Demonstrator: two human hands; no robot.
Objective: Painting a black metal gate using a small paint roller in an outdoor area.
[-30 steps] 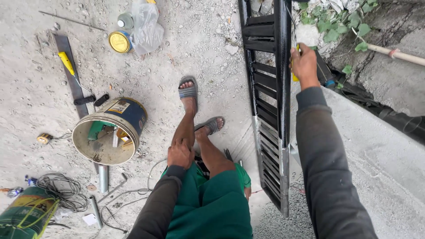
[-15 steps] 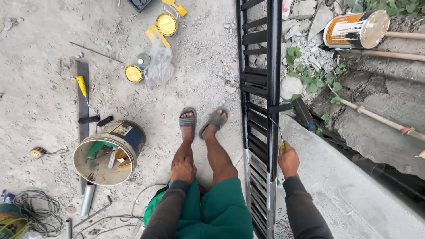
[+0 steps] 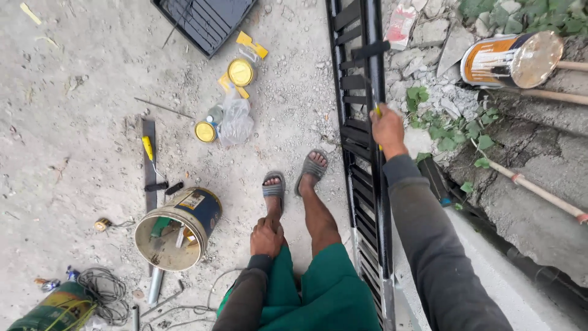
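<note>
Right hand has climbed back up the black metal gate compared with half a second ago, when it sat low near the bottom rails; now it is closed around a thin yellow-handled tool, most likely a brush, its tip against the upright bar above the slats. A second ago the hand was also high on the frame, so the stroke seems to run down and up along this one upright, and the work looks to be mid-course on that bar. Left hand unchanged: fingers curled, resting on the left knee above the green shorts, gripping nothing. Feet in grey sandals are now planted side by side on the ground; earlier one leg was crossed forward. Surroundings: an open bucket lies on its side just left of the feet, bits inside. Beyond it two small yellow-lidded tins and a clear plastic bag, a flat metal strip with a yellow screwdriver, coiled cable lower left, a dark tray at top. Past the gate, rubble, weeds and a paint can on its side by wooden poles. Nothing blocks the right arm's reach on the bar; the bucket sits close to the left foot.
</note>
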